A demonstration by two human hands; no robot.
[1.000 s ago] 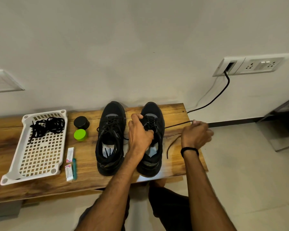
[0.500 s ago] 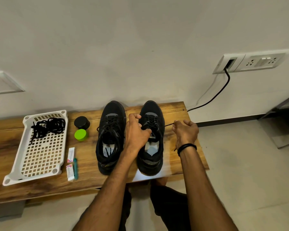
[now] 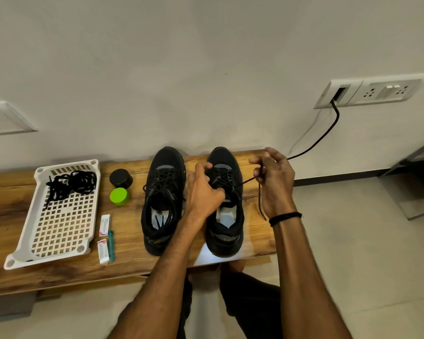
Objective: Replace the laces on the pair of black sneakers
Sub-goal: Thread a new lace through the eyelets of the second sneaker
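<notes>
A long wooden bench (image 3: pixel 10 204) runs across the lower view, against a pale wall. On it, at nine o'clock from the shoes, lies a white lattice tray (image 3: pixel 47 258) with a tangle of black spare laces (image 3: pixel 70 184) at its far end.

At the bench's middle, toes to twelve o'clock, stand two black shoes. The left sneaker (image 3: pixel 163 199) is laced and untouched. Just beside it, the right sneaker (image 3: pixel 227 231) is under the hands.

The person's left hand (image 3: pixel 203 192) curls its fingers onto the right sneaker's laced throat, holding it steady. The right hand (image 3: pixel 275 182), at three o'clock of that shoe, pinches a thin black lace (image 3: pixel 245 181) between thumb and fingers. The lace runs taut from the upper eyelets to the pinch, and its tail dangles toward six o'clock. Which eyelet it leaves is too dark to tell.

The lace looks light, limp and probably a little slick, so it wants holding near its stiff tip and a straight pull. The shoe is likely soft on top and firm in the sole, and is best braced over the tongue or gripped at the heel.
</notes>
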